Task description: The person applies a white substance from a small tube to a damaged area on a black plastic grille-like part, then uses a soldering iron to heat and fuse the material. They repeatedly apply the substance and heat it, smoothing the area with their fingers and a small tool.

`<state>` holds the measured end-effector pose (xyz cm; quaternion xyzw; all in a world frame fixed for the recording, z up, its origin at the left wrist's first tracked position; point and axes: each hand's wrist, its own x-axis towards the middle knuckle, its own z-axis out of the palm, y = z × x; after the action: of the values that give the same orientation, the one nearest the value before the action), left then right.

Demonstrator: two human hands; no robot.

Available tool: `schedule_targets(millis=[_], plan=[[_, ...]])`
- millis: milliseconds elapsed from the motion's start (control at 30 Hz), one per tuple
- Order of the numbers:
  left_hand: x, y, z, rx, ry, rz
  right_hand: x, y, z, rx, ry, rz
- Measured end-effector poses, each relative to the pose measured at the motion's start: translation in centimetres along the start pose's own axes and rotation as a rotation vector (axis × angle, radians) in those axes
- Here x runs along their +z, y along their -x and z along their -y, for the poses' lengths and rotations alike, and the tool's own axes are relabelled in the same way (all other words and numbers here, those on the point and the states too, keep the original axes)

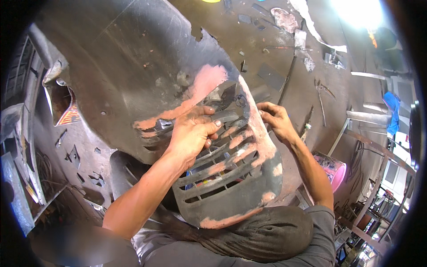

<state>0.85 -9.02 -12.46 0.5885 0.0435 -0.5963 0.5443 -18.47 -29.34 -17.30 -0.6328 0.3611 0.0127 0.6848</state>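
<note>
A large black plastic car bumper [129, 58] lies across my lap, with patches of pink filler [207, 82] along its edges and grille slats [209, 155]. My left hand [193, 131] rests over the upper slats, thumb and fingers closed on a small grey plastic strip [227, 116]. That strip sits at a gap in the grille, below a ragged opening. At the bumper's right rim is my right hand [278, 120], its fingers curled in and pressed together beside the filler-coated edge. Whatever lies between those fingertips is hidden.
Scraps of plastic [271, 76] and a crumpled rag [284, 20] litter the floor beyond the bumper. A pink bucket [338, 173] stands right of my right forearm. Farther right is a metal frame [369, 142] with a blue cloth [391, 111]. Metal parts [22, 155] line the left side.
</note>
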Motion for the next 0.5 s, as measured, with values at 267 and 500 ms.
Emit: schedule_targets(millis=[267, 500], plan=[[0.5, 0.0, -1.1, -0.117, -0.032, 0.049, 0.9, -4.1, 0.6, 0.099, -0.205, 0.239], [0.6, -0.9, -0.3, -0.129, 0.062, 0.073, 0.2, -5.6, 0.2, 0.160, -0.200, 0.390]])
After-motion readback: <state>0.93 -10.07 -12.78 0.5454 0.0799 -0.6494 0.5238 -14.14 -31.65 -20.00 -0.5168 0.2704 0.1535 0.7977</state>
